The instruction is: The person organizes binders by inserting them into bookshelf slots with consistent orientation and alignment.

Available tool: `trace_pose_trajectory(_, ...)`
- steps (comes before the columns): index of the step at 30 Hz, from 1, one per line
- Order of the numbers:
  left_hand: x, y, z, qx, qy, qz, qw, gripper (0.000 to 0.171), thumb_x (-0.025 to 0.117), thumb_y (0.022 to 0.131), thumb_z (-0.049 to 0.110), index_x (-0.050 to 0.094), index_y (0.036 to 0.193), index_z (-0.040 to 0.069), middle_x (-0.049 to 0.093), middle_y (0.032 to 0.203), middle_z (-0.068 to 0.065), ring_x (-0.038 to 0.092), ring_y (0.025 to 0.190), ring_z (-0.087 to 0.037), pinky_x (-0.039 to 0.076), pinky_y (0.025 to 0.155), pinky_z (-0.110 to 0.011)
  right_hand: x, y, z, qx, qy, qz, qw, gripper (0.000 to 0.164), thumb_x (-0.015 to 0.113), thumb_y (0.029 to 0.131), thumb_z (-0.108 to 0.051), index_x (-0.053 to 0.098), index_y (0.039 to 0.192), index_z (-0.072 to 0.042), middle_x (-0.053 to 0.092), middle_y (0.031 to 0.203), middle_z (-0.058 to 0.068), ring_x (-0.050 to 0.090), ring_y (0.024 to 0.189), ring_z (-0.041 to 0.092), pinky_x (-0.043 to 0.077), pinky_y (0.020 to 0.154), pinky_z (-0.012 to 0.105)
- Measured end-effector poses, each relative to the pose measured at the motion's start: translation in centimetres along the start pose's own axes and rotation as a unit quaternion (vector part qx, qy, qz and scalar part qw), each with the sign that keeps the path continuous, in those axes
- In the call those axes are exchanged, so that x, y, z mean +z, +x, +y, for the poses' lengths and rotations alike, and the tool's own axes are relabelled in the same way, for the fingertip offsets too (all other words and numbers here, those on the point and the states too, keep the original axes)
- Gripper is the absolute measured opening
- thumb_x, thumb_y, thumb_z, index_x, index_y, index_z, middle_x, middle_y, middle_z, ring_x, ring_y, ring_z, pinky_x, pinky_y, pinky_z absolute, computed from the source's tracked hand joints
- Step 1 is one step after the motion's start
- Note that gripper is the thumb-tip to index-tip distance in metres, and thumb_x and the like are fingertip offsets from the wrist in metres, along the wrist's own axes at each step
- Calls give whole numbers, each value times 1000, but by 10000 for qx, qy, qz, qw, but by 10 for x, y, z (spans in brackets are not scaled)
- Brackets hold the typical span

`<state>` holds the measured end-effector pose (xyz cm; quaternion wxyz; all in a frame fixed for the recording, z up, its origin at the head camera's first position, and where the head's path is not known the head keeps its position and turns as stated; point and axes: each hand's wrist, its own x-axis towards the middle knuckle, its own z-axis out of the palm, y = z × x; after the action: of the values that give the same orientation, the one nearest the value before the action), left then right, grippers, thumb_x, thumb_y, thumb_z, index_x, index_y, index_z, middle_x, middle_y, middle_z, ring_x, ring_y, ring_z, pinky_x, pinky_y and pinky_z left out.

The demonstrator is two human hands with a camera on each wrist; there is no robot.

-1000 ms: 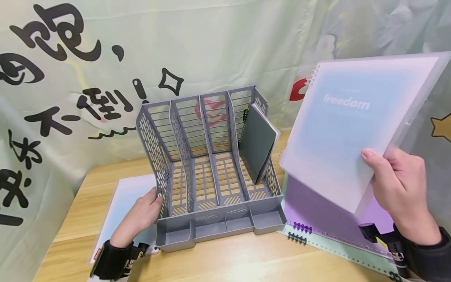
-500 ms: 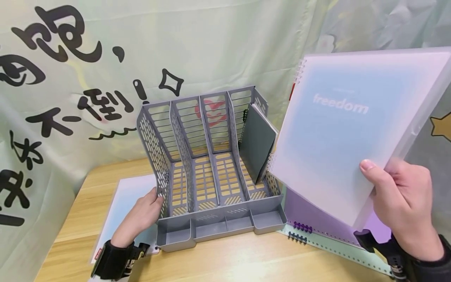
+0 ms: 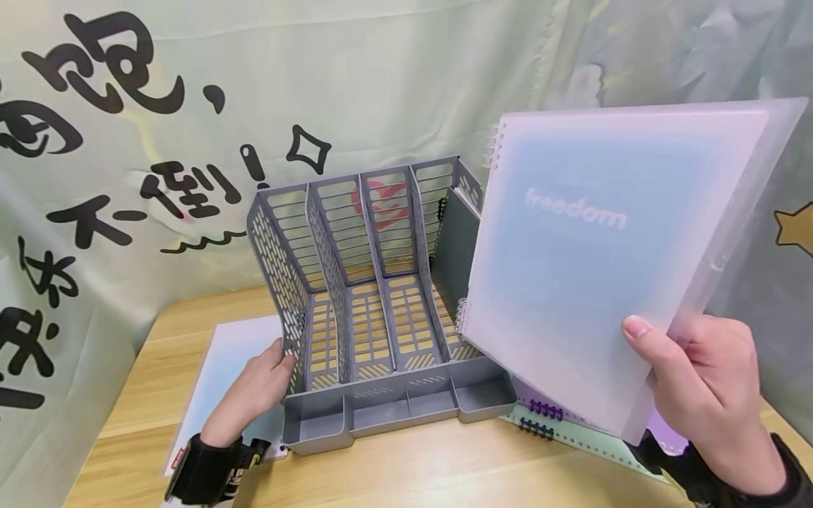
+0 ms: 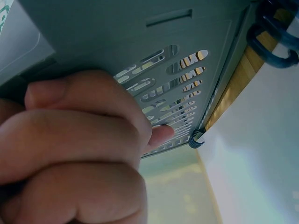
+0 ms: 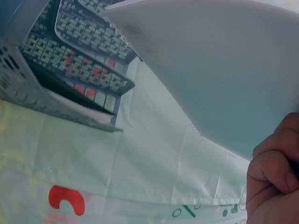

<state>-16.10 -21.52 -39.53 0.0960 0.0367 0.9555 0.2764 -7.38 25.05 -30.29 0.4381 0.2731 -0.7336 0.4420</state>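
My right hand (image 3: 705, 395) grips the lower right edge of a spiral notebook (image 3: 591, 261), its pale blue cover marked "freedom". Thumb lies on the cover, curled fingers behind it, as the right wrist view shows. The notebook is held up, its coil edge overlapping the right side of a grey file organizer (image 3: 400, 402) in the head view. With my left hand (image 3: 257, 384) I grip the organizer's left side wall; curled fingers (image 4: 79, 135) show in the left wrist view. A dark-covered notebook (image 3: 454, 247) stands in the rightmost slot, partly hidden behind the raised one.
Another pale blue notebook (image 3: 222, 360) lies left of the organizer, partly under my left arm. At the right lie a purple notebook (image 3: 667, 430) and a mint green one (image 3: 587, 441), overlapping. A printed cloth (image 3: 394, 77) hangs behind the wooden table (image 3: 406, 473).
My right hand has brought the "freedom" notebook leftward and somewhat lower, so it now covers part of the dark notebook. The left hand stays on the organizer's side wall.
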Motion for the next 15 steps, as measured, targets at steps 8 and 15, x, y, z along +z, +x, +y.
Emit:
trace_pose_trajectory(8,0,0,0,-90,-75,-93,9999,52,28,105,21,23,151,-3,50,82,-12,38,52,-19,35,47,-33,8,-2,-6,-352,273,-50,9990,45,64,84,3,39,50,-14,40,51,-8,35,47,-1,17,45,9)
trace_pose_trajectory(15,1,0,-1,-43,-79,-22,10000,52,28,105,21,24,150,-3,54,112,-21,44,58,-21,36,48,-33,24,4,-14,-612,379,-202,9972,50,65,88,-5,32,51,-14,27,50,-9,24,47,0,11,47,9)
